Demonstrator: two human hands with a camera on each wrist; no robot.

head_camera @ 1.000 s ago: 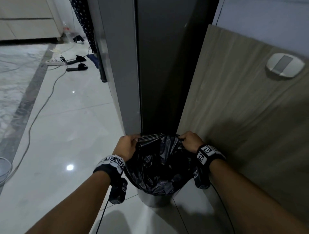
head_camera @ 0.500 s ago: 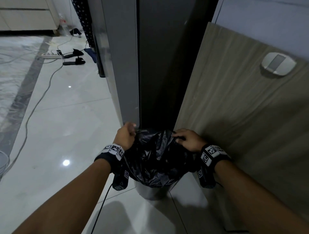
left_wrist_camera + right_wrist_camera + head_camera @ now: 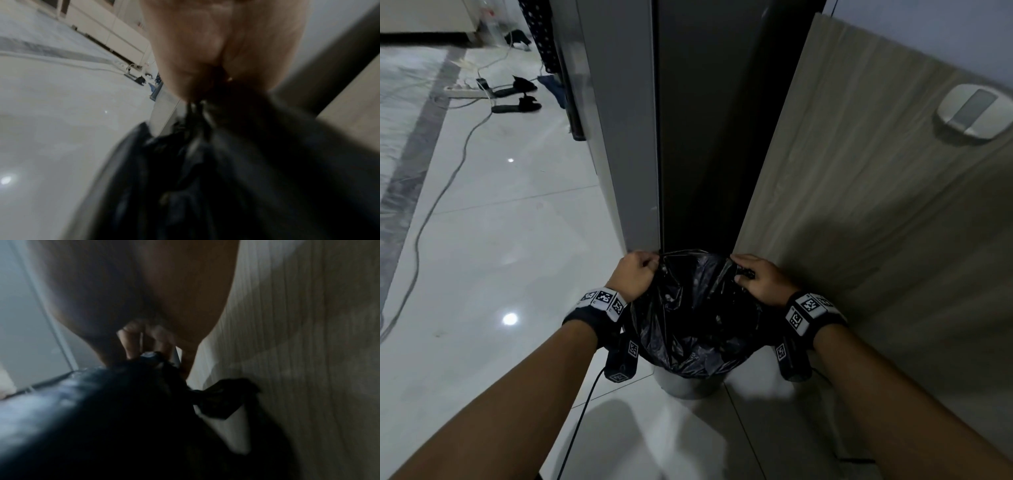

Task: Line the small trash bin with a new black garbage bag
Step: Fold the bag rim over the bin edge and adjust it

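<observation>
A small light-grey trash bin (image 3: 686, 385) stands on the floor in the corner between a grey cabinet and a wood panel. A crinkled black garbage bag (image 3: 695, 315) sits in it, its mouth held open above the rim. My left hand (image 3: 635, 275) grips the bag's left edge in a fist; in the left wrist view the black garbage bag (image 3: 226, 162) bunches out of the left hand (image 3: 216, 78). My right hand (image 3: 758, 279) pinches the right edge; in the right wrist view the fingers (image 3: 131, 337) curl on the bag (image 3: 123, 410).
The grey cabinet (image 3: 619, 120) and a dark gap rise just behind the bin. The wood-grain panel (image 3: 859, 205) stands close on the right, with a white scale (image 3: 972, 111) leaning on it. Glossy tiled floor (image 3: 500, 240) spreads left, with a cable (image 3: 445, 192), power strip and slippers (image 3: 517, 108) further off.
Both hands have stayed on the bag's edges at the bin. The right hand has shifted its hold on the right edge and the bag mouth is spread a little wider.
</observation>
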